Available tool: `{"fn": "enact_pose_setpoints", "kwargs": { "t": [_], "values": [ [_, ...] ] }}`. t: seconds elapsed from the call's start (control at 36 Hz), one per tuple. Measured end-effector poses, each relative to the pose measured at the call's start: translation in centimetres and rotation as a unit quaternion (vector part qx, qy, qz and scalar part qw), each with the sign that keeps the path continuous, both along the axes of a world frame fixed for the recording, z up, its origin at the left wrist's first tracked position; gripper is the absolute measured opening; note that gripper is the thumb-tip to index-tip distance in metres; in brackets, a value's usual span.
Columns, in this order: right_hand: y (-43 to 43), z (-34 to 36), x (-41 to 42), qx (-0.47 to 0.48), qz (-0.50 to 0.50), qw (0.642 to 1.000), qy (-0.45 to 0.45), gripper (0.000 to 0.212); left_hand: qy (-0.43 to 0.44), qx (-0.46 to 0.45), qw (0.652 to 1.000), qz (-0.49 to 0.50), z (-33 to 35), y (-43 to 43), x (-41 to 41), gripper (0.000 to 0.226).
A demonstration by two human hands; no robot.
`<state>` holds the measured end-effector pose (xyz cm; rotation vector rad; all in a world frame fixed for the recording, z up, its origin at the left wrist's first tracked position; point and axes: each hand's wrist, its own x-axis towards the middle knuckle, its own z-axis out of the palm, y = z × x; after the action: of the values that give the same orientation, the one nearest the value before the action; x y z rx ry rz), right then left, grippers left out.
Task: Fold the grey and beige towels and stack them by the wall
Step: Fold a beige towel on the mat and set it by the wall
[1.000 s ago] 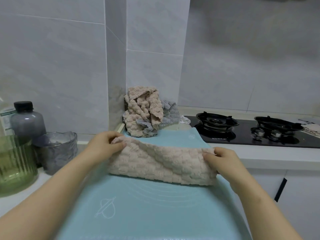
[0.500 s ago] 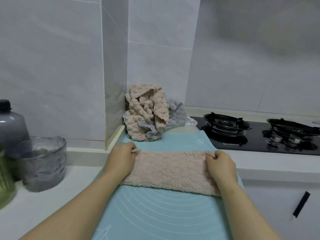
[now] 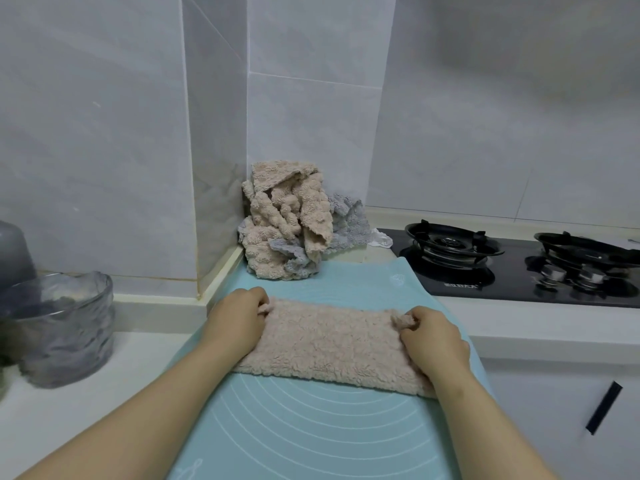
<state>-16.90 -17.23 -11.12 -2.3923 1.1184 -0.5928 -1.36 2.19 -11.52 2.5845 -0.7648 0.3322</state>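
Beige towel (image 3: 329,341), folded into a long flat band, lies across the middle of the blue mat (image 3: 311,427), its long edges running left to right and its right end close to the mat's right edge. The left hand (image 3: 239,317) rests on the band's left end with fingers curled, pinching the far left corner. The right hand (image 3: 433,337) sits on the right end, fingers curled as well, pinching a tuft at the far right corner. So the 2 hands grip the beige towel, 1 at each end, and the cloth between them lies flat on the mat. Both forearms reach in over the mat's near part.

At the mat's far edge, touching it, a crumpled heap (image 3: 287,230) of unfolded towels leans into the corner of the tiled wall (image 3: 104,133). Beige cloth lies on top and in front, and a grey towel (image 3: 346,226) shows at the heap's right side and low down.

Right of the mat, a black gas stove (image 3: 519,265) with 2 burners is set in the white bench (image 3: 69,410). Left of the mat a ribbed glass bowl (image 3: 59,327) stands on the bench, with a grey bottle (image 3: 14,251) just behind it. Below the mat's right side a black handle (image 3: 603,407) shows on a white cabinet door.
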Motion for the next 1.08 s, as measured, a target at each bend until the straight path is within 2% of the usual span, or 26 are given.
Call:
{"fn": "enact_pose_setpoints", "kwargs": {
  "t": [0.11, 0.28, 0.33, 0.39, 0.47, 0.53, 0.61, 0.67, 0.69, 0.78, 0.86, 0.94, 0.97, 1.0, 1.03, 1.06, 1.08],
  "values": [
    [0.2, 0.2, -0.2, 0.043, 0.037, 0.996, -0.063, 0.033, 0.003, -0.039, 0.999, -0.009, 0.0, 0.3, 0.1, 0.019],
    [0.3, 0.6, -0.5, 0.061, 0.058, 0.985, -0.153, 0.036, 0.042, -0.009, 0.999, -0.004, 0.9, 0.5, -0.4, 0.017],
    [0.2, 0.6, -0.5, 0.076, 0.049, 0.985, -0.150, 0.029, 0.049, -0.025, 0.998, -0.005, 1.6, 0.7, -0.9, 0.014],
    [0.3, 0.8, -0.8, 0.113, 0.035, 0.986, -0.120, 0.022, 0.085, -0.078, 0.993, 0.008, 2.7, 1.2, -1.2, 0.011],
    [0.2, 1.2, -1.4, 0.123, 0.027, 0.992, -0.026, 0.044, 0.161, -0.148, 0.976, 0.016, 3.9, 2.5, -1.3, 0.017],
    [0.5, 1.7, -1.9, 0.115, 0.032, 0.993, 0.008, 0.038, 0.191, -0.147, 0.970, 0.011, 4.2, 3.0, -1.4, 0.025],
    [0.7, 1.9, -2.2, 0.105, 0.046, 0.993, 0.008, 0.022, 0.211, -0.114, 0.971, 0.020, 4.3, 2.9, -2.3, 0.038],
    [0.9, 1.8, -2.2, 0.100, 0.064, 0.993, -0.006, 0.022, 0.206, -0.098, 0.973, 0.025, 3.8, 2.7, -2.6, 0.061],
    [1.0, 1.7, -2.1, 0.101, 0.073, 0.992, -0.021, 0.024, 0.202, -0.109, 0.973, 0.018, 3.7, 2.5, -2.7, 0.062],
    [0.9, 1.5, -2.0, 0.092, 0.095, 0.988, -0.086, 0.030, 0.202, -0.170, 0.964, -0.014, 3.4, 2.3, -2.7, 0.046],
    [0.4, 1.5, -1.9, 0.042, 0.086, 0.988, -0.125, 0.026, 0.254, -0.269, 0.929, -0.028, 3.7, 2.4, -2.5, 0.034],
    [-0.2, 1.9, -2.0, 0.042, 0.062, 0.983, -0.168, 0.025, 0.377, -0.405, 0.830, -0.066, 4.7, 2.8, -2.6, 0.025],
    [-0.3, 1.9, -2.1, 0.049, 0.050, 0.981, -0.183, 0.027, 0.415, -0.428, 0.799, -0.079, 5.0, 2.9, -2.7, 0.024],
    [-0.5, 2.0, -2.2, 0.053, 0.038, 0.979, -0.192, 0.028, 0.437, -0.437, 0.782, -0.086, 5.2, 3.0, -2.8, 0.022],
    [-0.7, 1.9, -2.2, 0.057, 0.028, 0.980, -0.190, 0.027, 0.440, -0.429, 0.784, -0.089, 5.1, 3.0, -2.7, 0.020],
    [-0.8, 1.7, -2.3, 0.061, 0.020, 0.982, -0.176, 0.023, 0.418, -0.400, 0.812, -0.080, 4.8, 3.0, -2.7, 0.017],
    [-1.0, 1.3, -2.3, 0.066, 0.015, 0.987, -0.147, 0.019, 0.365, -0.340, 0.865, -0.067, 4.2, 2.9, -2.4, 0.011]
  ]
}}
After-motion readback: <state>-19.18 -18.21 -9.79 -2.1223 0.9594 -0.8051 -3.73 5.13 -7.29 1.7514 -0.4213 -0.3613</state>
